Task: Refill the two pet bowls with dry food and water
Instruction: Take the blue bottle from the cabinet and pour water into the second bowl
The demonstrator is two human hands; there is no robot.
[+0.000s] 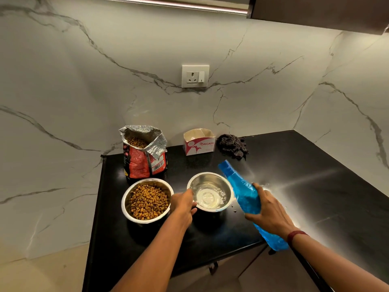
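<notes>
Steel water bowl (210,182), a shallow pool of water in its bottom, sits on the black countertop (315,186) between the two hands. The left hand (184,204) grips its left rim. The right hand (268,213) wraps around a blue plastic bottle (242,190), tilted just beside the right rim. Left of it stands the kibble-filled bowl (124,202), with the open kibble bag (143,163) behind.

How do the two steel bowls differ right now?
Left bowl is full of brown kibble; right bowl holds clear water, no kibble. Left hand grips the right bowl's rim, not the left bowl's. Both are round steel, side by side on the counter.
</notes>
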